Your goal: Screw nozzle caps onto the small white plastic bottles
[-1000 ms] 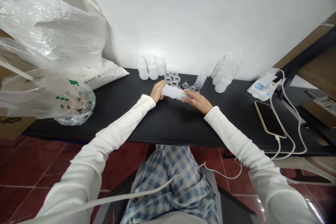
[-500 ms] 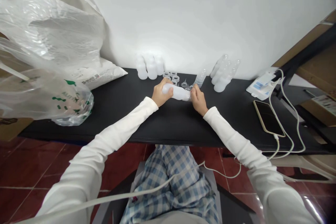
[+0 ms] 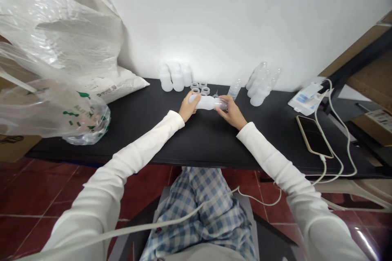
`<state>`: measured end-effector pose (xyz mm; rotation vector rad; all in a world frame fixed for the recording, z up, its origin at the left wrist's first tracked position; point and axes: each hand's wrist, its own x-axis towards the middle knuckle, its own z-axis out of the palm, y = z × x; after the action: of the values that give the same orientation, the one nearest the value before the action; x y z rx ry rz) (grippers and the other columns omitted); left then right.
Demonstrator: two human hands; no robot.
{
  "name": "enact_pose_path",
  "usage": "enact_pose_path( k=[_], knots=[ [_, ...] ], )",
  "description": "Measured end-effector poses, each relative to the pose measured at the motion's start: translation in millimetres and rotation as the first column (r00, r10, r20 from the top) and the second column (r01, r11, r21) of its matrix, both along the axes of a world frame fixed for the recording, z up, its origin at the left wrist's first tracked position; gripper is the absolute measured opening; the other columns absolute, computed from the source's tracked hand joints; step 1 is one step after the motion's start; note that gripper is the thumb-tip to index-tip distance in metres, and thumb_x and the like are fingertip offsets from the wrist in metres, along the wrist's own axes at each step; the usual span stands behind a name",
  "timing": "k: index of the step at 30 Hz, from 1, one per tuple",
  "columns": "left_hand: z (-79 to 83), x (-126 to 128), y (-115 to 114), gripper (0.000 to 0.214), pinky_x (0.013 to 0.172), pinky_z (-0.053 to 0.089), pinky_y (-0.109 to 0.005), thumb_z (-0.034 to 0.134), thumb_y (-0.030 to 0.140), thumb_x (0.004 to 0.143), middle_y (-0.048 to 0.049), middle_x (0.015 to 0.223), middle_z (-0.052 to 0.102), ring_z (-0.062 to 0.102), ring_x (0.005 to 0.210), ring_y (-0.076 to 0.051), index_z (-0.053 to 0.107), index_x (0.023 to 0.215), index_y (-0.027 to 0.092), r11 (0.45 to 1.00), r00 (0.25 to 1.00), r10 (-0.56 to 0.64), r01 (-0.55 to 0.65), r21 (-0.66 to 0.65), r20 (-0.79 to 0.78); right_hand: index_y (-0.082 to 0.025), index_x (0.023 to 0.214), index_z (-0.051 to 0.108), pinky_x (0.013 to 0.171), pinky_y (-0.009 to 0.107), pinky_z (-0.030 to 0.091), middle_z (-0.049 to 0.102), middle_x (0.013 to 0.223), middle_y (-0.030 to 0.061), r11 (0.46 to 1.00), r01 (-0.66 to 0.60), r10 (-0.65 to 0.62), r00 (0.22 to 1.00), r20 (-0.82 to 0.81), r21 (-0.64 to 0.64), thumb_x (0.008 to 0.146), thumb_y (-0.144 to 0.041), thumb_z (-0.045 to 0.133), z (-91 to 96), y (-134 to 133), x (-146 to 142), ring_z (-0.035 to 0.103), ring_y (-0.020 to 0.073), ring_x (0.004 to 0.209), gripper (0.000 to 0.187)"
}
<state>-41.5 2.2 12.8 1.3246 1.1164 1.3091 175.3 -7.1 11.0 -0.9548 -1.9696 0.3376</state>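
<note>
A frosted white baby bottle (image 3: 206,102) lies sideways just above the table. My left hand (image 3: 186,110) is wrapped round its base end. At its other end sits a clear domed cap (image 3: 221,104), which the fingers of my right hand (image 3: 234,114) grip; whether it is fully seated I cannot tell. Right behind the bottle are several clear ring collars (image 3: 205,90) and a clear teat (image 3: 216,94), partly hidden by the bottle and my fingers. A stack of clear caps (image 3: 234,88) stands behind my right hand.
Frosted bottles (image 3: 177,78) stand by the wall at back left, capped bottles (image 3: 259,94) at back right. Plastic bags (image 3: 82,106) fill the table's left end. A phone (image 3: 314,136), cables (image 3: 347,142) and a white power strip (image 3: 306,98) lie at right. One cable crosses my lap.
My right hand has shifted its grip, its fingers now spread along the clear cap so that more of it shows. The bottle has turned more level and risen slightly in view.
</note>
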Motion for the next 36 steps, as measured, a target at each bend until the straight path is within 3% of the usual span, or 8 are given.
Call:
enact_pose_path(
  k=[5, 9, 13, 18, 23, 30, 33, 36],
  knots=[
    [0.7, -1, 0, 0.038, 0.037, 0.023, -0.017, 0.066, 0.056, 0.084, 0.0079, 0.057, 0.043, 0.035, 0.039, -0.005, 0.050, 0.088, 0.021, 0.990, 0.990, -0.131, 0.133, -0.040, 0.042, -0.024, 0.096, 0.054, 0.077, 0.035, 0.056, 0.069, 0.093, 0.0053, 0.997, 0.046, -0.052, 0.995, -0.084, -0.063, 0.080, -0.067, 0.067, 0.3, -2, -2, 0.067, 0.0216, 0.083, 0.048],
    [2.5, -8, -4, 0.038, 0.055, 0.049, -0.022, 0.069, 0.054, 0.083, -0.0018, 0.083, 0.065, 0.060, 0.062, -0.012, 0.062, 0.100, 0.020, 0.972, 0.980, -0.037, 0.081, 0.223, -0.194, -0.024, 0.075, 0.043, 0.049, 0.024, 0.043, 0.053, 0.061, -0.0044, 0.956, 0.041, -0.146, 0.925, -0.350, -0.291, 0.080, -0.074, 0.063, 4.9, -8, -14, 0.049, 0.0106, 0.052, 0.053],
    [1.7, -19, -2, 0.046, 0.096, 0.055, -0.037, 0.077, 0.050, 0.079, -0.0097, 0.115, 0.068, 0.066, 0.110, -0.024, 0.070, 0.113, 0.021, 0.826, 0.885, 0.068, 0.210, 0.524, -0.461, -0.026, 0.073, 0.034, 0.034, 0.020, 0.014, 0.025, 0.042, -0.0140, 0.806, -0.220, -0.186, 0.788, -0.587, -0.550, 0.073, -0.078, 0.067, 13.0, -13, -20, 0.018, 0.0054, 0.035, 0.061],
    [-3.0, -26, 5, 0.036, 0.098, 0.056, -0.035, 0.069, 0.048, 0.088, -0.0090, 0.124, 0.062, 0.065, 0.114, -0.021, 0.071, 0.118, 0.029, 0.655, 0.741, 0.186, 0.396, 0.643, -0.645, -0.026, 0.071, 0.035, 0.032, 0.021, 0.013, 0.020, 0.040, -0.0145, 0.659, -0.367, -0.238, 0.726, -0.645, -0.656, 0.075, -0.079, 0.065, 17.9, -15, -21, 0.015, 0.0049, 0.034, 0.061],
    [-13.1, -23, 11, 0.044, 0.103, 0.054, -0.043, 0.059, 0.033, 0.095, -0.0128, 0.137, 0.052, 0.057, 0.128, -0.026, 0.056, 0.139, 0.029, 0.572, 0.733, 0.228, 0.431, 0.697, -0.641, -0.025, 0.085, 0.047, 0.040, 0.018, 0.035, 0.038, 0.057, -0.0117, 0.775, -0.379, -0.172, 0.643, -0.746, -0.505, 0.062, -0.063, 0.084, 18.1, -13, -23, 0.039, 0.0064, 0.048, 0.059],
    [-28.2, -9, 13, 0.067, 0.111, 0.046, -0.054, 0.049, 0.023, 0.097, -0.0199, 0.149, 0.040, 0.047, 0.139, -0.031, 0.021, 0.158, 0.025, 0.438, 0.630, 0.117, 0.662, 0.609, -0.768, -0.024, 0.098, 0.052, 0.060, 0.025, 0.052, 0.057, 0.085, 0.0007, 0.977, 0.113, -0.194, 0.815, -0.546, -0.179, 0.083, -0.062, 0.067, 15.6, 0, -6, 0.059, 0.0138, 0.073, 0.044],
    [-28.3, -10, 11, 0.067, 0.105, 0.050, -0.051, 0.049, 0.027, 0.098, -0.0202, 0.150, 0.039, 0.050, 0.136, -0.031, 0.019, 0.158, 0.025, 0.471, 0.613, 0.105, 0.663, 0.583, -0.783, -0.023, 0.103, 0.051, 0.084, 0.035, 0.057, 0.056, 0.094, 0.0048, 0.915, 0.398, -0.319, 0.809, -0.494, 0.061, 0.089, -0.060, 0.058, 17.4, 7, 13, 0.063, 0.0207, 0.095, 0.040],
    [-26.0, -15, 12, 0.065, 0.101, 0.051, -0.051, 0.049, 0.027, 0.097, -0.0201, 0.150, 0.040, 0.049, 0.136, -0.033, 0.024, 0.157, 0.024, 0.582, 0.589, 0.116, 0.613, 0.535, -0.800, -0.021, 0.111, 0.049, 0.096, 0.045, 0.053, 0.054, 0.102, 0.0076, 0.793, 0.592, -0.466, 0.742, -0.482, 0.146, 0.092, -0.056, 0.055, 18.8, 16, 36, 0.062, 0.0244, 0.104, 0.039]
  ],
)
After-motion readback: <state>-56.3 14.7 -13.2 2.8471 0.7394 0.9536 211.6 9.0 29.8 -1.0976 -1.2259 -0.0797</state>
